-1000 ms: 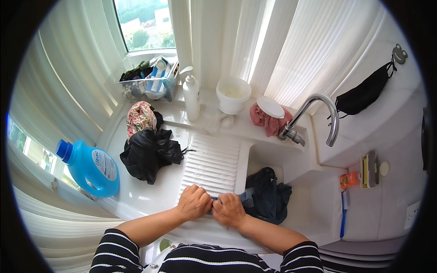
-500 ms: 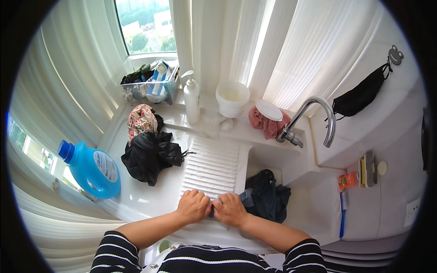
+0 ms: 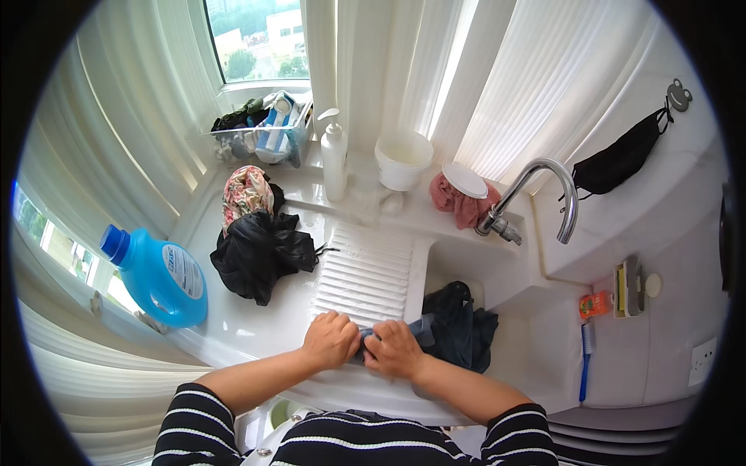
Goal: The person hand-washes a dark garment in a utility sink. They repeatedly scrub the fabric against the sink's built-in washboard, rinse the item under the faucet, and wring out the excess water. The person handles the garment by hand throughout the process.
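Note:
My left hand (image 3: 332, 340) and my right hand (image 3: 395, 349) are side by side at the near end of a white ribbed washboard (image 3: 365, 268) built into the sink. Both are closed on a dark blue garment (image 3: 458, 330), with a short stretch of its cloth showing between them. From my right hand the garment runs right and hangs bunched in the sink basin (image 3: 524, 342). The fingertips are curled under and hidden. Left of the washboard lies a heap of black clothing (image 3: 263, 252), a floral cloth (image 3: 247, 190) behind it.
A blue detergent jug (image 3: 163, 279) stands at the left. Along the back are a clear bin (image 3: 294, 147), a white pump bottle (image 3: 334, 167), a white tub (image 3: 402, 163) and a pink cloth (image 3: 458, 203) under a lid. A chrome faucet (image 3: 573, 194) arches over the basin. A blue brush (image 3: 584, 369) hangs right.
The whole view has shifted slightly, with things sitting higher in the picture. A bit more cloth shows between my hands, which keep their hold on the garment.

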Action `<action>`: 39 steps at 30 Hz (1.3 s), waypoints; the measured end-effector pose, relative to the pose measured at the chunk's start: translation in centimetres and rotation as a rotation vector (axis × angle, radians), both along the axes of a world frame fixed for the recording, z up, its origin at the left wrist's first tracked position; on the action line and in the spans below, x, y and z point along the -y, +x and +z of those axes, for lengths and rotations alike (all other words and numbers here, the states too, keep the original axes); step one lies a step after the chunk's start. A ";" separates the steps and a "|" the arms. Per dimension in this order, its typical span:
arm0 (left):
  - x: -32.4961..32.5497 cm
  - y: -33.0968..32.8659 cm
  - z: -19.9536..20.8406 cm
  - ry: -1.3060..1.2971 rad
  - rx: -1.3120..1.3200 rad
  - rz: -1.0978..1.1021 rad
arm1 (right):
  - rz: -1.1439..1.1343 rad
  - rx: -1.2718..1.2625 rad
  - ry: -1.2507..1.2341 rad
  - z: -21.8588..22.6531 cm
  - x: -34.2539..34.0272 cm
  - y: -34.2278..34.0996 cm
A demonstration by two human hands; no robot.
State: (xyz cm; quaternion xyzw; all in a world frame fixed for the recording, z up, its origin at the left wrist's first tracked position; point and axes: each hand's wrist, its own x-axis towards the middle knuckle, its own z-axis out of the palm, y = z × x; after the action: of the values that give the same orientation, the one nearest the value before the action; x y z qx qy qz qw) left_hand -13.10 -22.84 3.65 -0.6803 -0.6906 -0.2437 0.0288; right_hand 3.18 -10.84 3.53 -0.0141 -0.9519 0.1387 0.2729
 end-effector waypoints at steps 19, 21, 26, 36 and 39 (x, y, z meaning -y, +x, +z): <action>-11.4 -4.2 0.3 0.110 -0.073 0.358 | -0.343 -0.026 -0.051 -1.1 -7.5 -7.3; -12.3 -4.7 0.4 0.178 -0.110 0.368 | -0.453 0.022 -0.070 -0.8 -7.9 -8.3; -3.3 -0.2 0.4 0.116 -0.023 0.108 | -0.170 0.002 -0.029 -0.1 -1.8 -1.1; -12.0 -5.0 0.0 0.163 -0.128 0.301 | -0.465 0.064 -0.069 -0.6 -9.2 -9.4; -5.7 -2.4 0.4 0.165 0.020 0.050 | -0.247 0.050 0.001 -0.6 -4.5 -3.4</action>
State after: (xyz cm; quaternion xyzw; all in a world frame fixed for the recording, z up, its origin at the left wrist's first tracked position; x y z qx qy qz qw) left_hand -15.53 -17.14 4.01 -0.6557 -0.6853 -0.3055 0.0841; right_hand -0.26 -6.34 2.93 -0.1348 -0.9494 0.1032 0.2642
